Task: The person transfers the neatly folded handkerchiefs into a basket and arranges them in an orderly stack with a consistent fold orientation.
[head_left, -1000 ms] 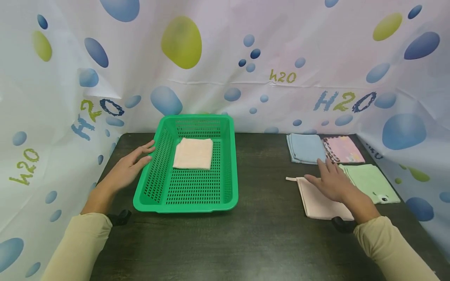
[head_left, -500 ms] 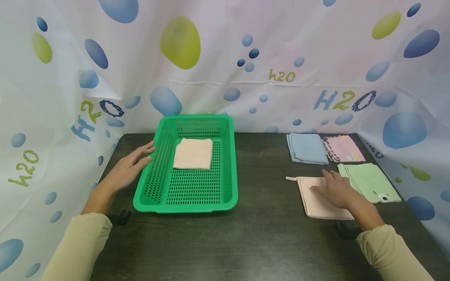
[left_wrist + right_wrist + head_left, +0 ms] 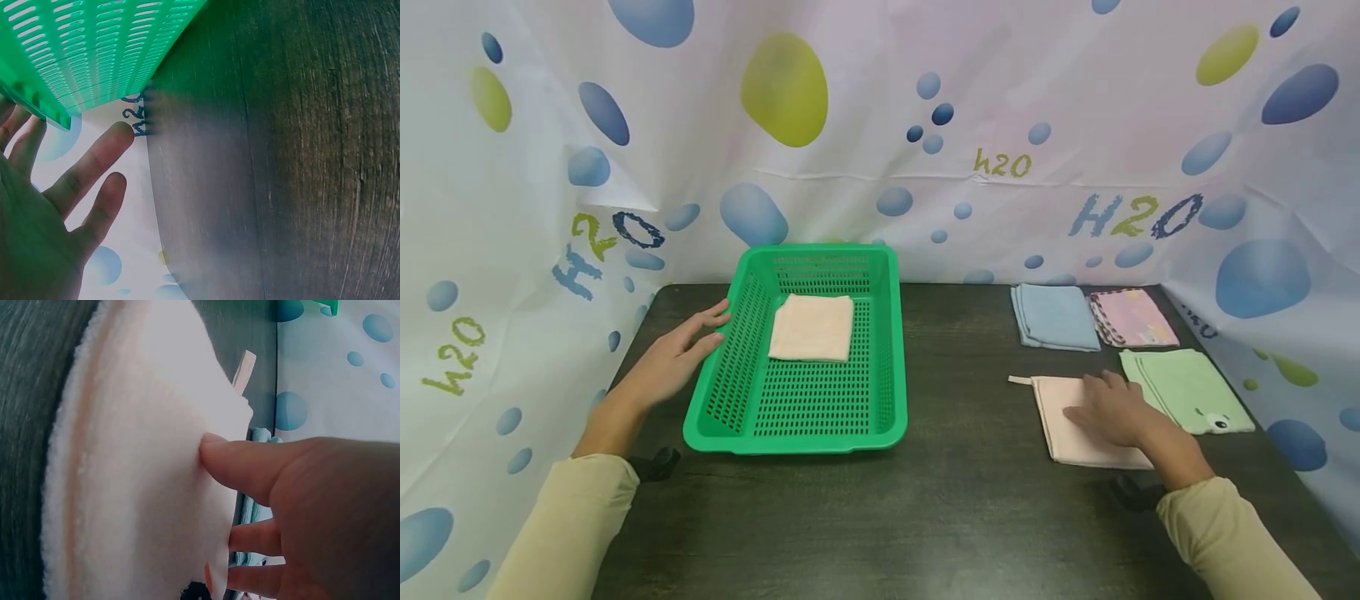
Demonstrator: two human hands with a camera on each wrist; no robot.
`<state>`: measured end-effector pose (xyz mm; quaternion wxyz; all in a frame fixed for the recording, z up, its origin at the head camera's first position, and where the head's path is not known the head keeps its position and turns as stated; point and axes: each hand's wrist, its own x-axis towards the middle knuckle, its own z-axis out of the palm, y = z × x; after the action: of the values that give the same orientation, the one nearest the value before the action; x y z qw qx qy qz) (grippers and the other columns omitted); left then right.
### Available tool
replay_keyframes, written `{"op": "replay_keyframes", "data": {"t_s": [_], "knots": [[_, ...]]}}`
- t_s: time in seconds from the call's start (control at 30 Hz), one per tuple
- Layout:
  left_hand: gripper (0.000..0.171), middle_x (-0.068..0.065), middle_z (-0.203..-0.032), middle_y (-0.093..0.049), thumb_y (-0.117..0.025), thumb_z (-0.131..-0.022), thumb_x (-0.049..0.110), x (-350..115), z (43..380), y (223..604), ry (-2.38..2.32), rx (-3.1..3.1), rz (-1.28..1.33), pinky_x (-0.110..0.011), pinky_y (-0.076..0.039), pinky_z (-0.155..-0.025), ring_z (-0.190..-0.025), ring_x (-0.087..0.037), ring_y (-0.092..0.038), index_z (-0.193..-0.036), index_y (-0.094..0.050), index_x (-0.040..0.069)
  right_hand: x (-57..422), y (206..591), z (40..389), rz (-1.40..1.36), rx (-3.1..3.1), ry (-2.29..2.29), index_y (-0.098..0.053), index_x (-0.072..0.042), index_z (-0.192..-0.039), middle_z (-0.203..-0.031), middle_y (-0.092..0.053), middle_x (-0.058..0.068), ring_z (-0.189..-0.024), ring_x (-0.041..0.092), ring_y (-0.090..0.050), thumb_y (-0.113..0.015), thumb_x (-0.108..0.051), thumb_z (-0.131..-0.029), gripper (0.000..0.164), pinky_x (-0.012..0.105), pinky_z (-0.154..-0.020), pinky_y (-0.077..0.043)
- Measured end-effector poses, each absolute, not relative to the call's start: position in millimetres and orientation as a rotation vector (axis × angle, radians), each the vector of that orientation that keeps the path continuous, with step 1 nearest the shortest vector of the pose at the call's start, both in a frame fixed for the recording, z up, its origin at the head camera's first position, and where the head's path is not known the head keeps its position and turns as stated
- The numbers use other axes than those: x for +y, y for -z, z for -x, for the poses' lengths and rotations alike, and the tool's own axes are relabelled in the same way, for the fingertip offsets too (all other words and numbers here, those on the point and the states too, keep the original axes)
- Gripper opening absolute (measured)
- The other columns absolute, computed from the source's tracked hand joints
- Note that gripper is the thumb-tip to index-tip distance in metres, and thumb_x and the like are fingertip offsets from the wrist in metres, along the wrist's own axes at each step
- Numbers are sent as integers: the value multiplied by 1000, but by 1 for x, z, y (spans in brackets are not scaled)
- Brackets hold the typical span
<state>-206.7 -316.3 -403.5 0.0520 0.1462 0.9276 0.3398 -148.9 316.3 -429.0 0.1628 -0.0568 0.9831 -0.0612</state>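
In the head view a folded peach towel (image 3: 1060, 433) with a small hanging loop lies at the right of the dark table. My right hand (image 3: 1116, 408) is on it, fingers bent down at its far side. In the right wrist view the thumb presses the towel's top (image 3: 144, 456), while the fingertips go out of sight behind its edge. At the left, my left hand (image 3: 662, 367) has its fingers spread, with fingertips at the side of a green perforated basket (image 3: 797, 444). Another folded peach cloth (image 3: 812, 329) lies inside the basket.
Behind my right hand lie a folded blue cloth (image 3: 1056, 318) and a pink patterned one (image 3: 1135, 318). A folded green cloth (image 3: 1187, 392) is right beside that hand. A white curtain (image 3: 985, 108) with blue and green spots encloses the table's back and sides.
My right hand has come down onto the peach towel, its fingers drawing in toward the thumb. My left hand and the basket have stayed where they were.
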Motion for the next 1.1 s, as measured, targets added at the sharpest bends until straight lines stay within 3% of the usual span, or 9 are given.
{"op": "replay_keyframes", "data": {"t_s": [0.47, 0.73, 0.93, 1.1], "knots": [[51, 7, -172, -20, -40, -110, 44, -314, 206, 402, -1013, 2809, -437, -74, -26, -115, -156, -44, -22, -155, -40, 18, 313, 427, 154, 122, 2817, 205, -43, 22, -137, -140, -45, 46, -135, 64, -34, -63, -34, -98, 72, 75, -107, -31], [53, 9, -172, -20, -40, -110, 45, -316, 207, 400, -1008, 2821, -408, -73, -25, -116, -156, -43, -22, -157, -38, 21, 325, 419, 151, -27, 2753, 261, -40, 22, -137, -130, -44, 49, -114, 64, -46, -68, -32, -94, 74, 69, -91, -44], [54, 12, -171, -22, -39, -109, 49, -315, 208, 401, -1003, 2821, -378, -71, -24, -118, -157, -40, -23, -157, -37, 23, 330, 416, 153, -100, 2662, 266, -42, 25, -135, -126, -48, 47, -112, 56, -53, -70, -33, -93, 76, 67, -95, -48], [54, 8, -171, -22, -39, -110, 46, -315, 208, 401, -1002, 2814, -400, -73, -25, -116, -156, -43, -22, -158, -36, 22, 329, 413, 153, -127, 2595, 231, -50, 27, -126, -112, -61, 40, -90, 38, -59, -67, -36, -95, 73, 52, -83, -55]]}}
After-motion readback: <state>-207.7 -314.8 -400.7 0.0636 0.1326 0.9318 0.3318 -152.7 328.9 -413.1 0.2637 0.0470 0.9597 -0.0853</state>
